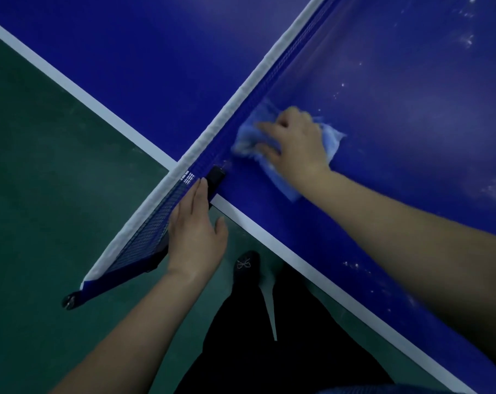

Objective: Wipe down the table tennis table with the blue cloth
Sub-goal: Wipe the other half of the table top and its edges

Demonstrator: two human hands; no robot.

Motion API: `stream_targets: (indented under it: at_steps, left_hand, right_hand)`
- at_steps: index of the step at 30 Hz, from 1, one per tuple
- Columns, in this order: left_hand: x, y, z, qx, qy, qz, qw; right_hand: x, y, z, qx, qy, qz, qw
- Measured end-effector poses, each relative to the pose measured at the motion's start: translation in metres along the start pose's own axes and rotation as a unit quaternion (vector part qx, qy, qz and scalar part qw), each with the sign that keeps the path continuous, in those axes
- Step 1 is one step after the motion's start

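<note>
**Wiping in progress beside net, right half of table**

Right hand (295,143) pressing down on cloth (283,155), fingers spread and slightly bent over it, palm bearing on top; whether any fold is pinched underneath cannot be told. Cloth lying crumpled on table (411,155), just beside net (241,109), near the side edge, partly hidden under the hand. Edges of cloth and fingers showing blurred, judged as wiping under way.

Left hand (195,231) resting flat against the overhanging end of the net, fingers straight and together, thumb apart, holding nothing. Fingertips lying just beside clamp (215,177) at the table edge. Judged as bracing the net or steadying the body.

Pale specks and smears (468,39) showing across the right half, well apart from the cloth toward the far end, with more (357,265) near the white edge line (298,257). Surface around the cloth looking cleaner. Far half beyond the net appearing unmarked, though dim.

Step in hand: clearing the strip along the net base. Task judged as early to midway on this half.

Next move calling for: sweeping outward from the net toward the speckled patches, keeping even pressure, keeping the cloth from snagging in the mesh, and drawing debris toward the edge, not spreading it.
</note>
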State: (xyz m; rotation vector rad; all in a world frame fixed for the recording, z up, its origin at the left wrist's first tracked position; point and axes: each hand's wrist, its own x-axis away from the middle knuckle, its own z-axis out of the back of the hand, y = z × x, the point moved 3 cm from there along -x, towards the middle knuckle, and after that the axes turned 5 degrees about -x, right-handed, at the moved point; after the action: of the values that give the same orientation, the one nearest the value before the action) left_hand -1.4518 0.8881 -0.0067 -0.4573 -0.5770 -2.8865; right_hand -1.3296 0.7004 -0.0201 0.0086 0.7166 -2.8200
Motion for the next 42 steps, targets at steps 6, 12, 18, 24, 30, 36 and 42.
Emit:
stream_targets:
  at_steps: [6, 12, 18, 24, 30, 36, 42]
  left_hand:
    - [-0.001, 0.002, 0.002, 0.025, 0.001, 0.008, 1.000]
    - [-0.003, -0.002, 0.005, 0.041, -0.007, 0.006, 0.999]
    - [-0.003, 0.000, 0.007, 0.050, -0.021, 0.017, 0.998]
    - [-0.003, -0.002, 0.008, 0.054, -0.014, 0.008, 0.998]
    - [-0.007, -0.007, 0.008, 0.059, -0.028, 0.008, 0.998]
    - [-0.008, -0.008, 0.005, 0.075, -0.014, 0.019, 0.997]
    - [-0.012, -0.011, 0.008, 0.118, -0.010, 0.015, 0.993]
  right_hand:
    - [0.034, 0.007, 0.003, 0.005, 0.109, -0.156, 0.982]
    - [-0.014, -0.035, -0.018, -0.009, 0.068, -0.100, 0.993]
    - [0.047, -0.030, -0.013, -0.011, 0.047, 0.002, 0.999]
    - [0.008, -0.035, -0.021, 0.000, 0.053, -0.107, 0.993]
    - [0.064, -0.032, -0.014, -0.026, 0.046, 0.012, 0.999]
    - [0.053, -0.031, -0.013, -0.027, 0.065, -0.068, 0.995]
    - [0.092, -0.072, -0.033, -0.058, 0.015, 0.016, 0.998]
